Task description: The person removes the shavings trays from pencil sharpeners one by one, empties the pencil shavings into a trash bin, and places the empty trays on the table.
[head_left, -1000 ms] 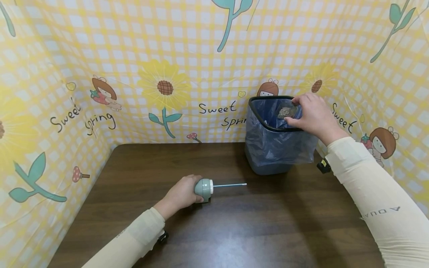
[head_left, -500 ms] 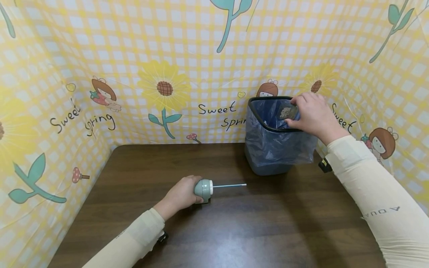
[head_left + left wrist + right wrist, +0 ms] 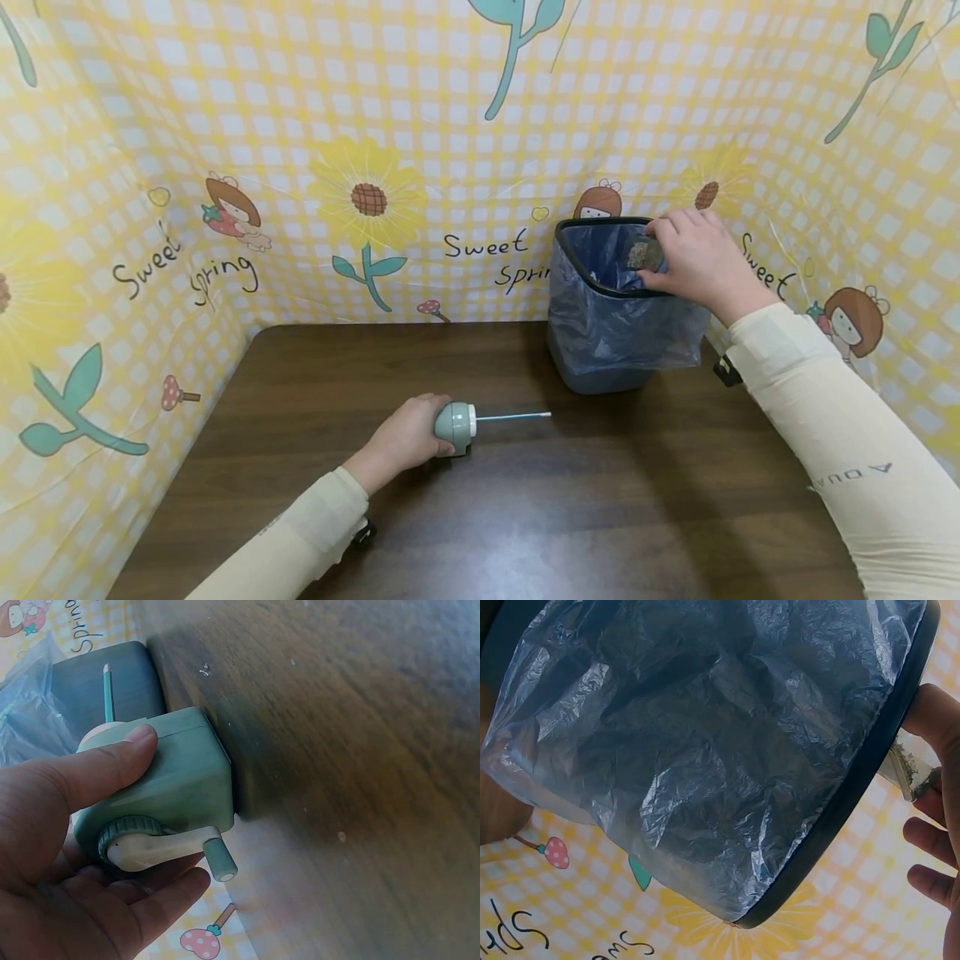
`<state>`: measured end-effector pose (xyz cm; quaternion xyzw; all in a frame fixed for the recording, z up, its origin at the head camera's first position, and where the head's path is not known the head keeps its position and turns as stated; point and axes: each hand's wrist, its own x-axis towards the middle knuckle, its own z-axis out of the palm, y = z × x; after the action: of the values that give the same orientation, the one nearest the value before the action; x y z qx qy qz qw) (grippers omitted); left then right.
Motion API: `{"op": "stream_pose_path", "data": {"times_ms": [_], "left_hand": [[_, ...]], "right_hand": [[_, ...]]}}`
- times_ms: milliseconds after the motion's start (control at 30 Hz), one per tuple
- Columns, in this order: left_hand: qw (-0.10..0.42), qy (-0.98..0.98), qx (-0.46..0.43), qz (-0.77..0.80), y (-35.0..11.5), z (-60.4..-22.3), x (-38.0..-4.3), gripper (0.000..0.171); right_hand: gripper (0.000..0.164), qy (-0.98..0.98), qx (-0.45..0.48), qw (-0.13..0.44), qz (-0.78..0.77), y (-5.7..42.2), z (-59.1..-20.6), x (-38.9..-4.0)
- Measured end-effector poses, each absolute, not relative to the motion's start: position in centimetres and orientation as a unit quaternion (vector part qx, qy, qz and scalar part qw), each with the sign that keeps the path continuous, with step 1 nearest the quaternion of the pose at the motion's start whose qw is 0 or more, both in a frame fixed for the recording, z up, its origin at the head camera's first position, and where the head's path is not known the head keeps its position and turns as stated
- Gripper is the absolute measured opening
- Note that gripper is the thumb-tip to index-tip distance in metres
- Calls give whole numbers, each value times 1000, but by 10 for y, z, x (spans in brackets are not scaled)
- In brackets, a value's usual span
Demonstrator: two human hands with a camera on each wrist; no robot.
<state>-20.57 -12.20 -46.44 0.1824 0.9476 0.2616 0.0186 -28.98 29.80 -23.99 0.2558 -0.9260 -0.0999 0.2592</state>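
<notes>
My left hand grips a green pencil sharpener lying on its side on the table, thumb across its body in the left wrist view. A light blue pencil sticks out of its white front, pointing right. At the sharpener's back is a white crank with a green knob. My right hand pinches a small clear shavings drawer just inside the mouth of a trash bin. Pencil shavings lie in the tilted drawer. Its far end is hidden by my fingers.
A clear plastic liner hangs over the bin's outside, under its black rim. The bin stands at the table's back right. Small crumbs lie on the brown tabletop. A yellow checked cloth encloses the back and sides.
The drawer in my right hand has tipped slightly over the bin, and its visible patch of shavings looks smaller. My left hand and the sharpener have stayed put.
</notes>
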Motion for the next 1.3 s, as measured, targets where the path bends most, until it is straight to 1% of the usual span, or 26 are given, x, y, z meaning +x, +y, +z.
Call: {"op": "stream_pose_path", "data": {"times_ms": [367, 600, 800, 1033, 1300], "left_hand": [[19, 948, 180, 261, -122, -463, -205, 73], [17, 949, 180, 259, -122, -463, -206, 72], [21, 949, 180, 258, -122, -464, -206, 72], [22, 949, 181, 257, -122, -464, -206, 71], [23, 949, 180, 260, -122, -463, -206, 70]], "right_hand": [[64, -925, 266, 249, -111, 298, -234, -295], [65, -919, 279, 250, -120, 298, -233, -296], [65, -911, 288, 263, -135, 297, -232, -297], [65, -913, 288, 251, -141, 298, -233, -298], [67, -902, 307, 259, -161, 296, -230, -298]]}}
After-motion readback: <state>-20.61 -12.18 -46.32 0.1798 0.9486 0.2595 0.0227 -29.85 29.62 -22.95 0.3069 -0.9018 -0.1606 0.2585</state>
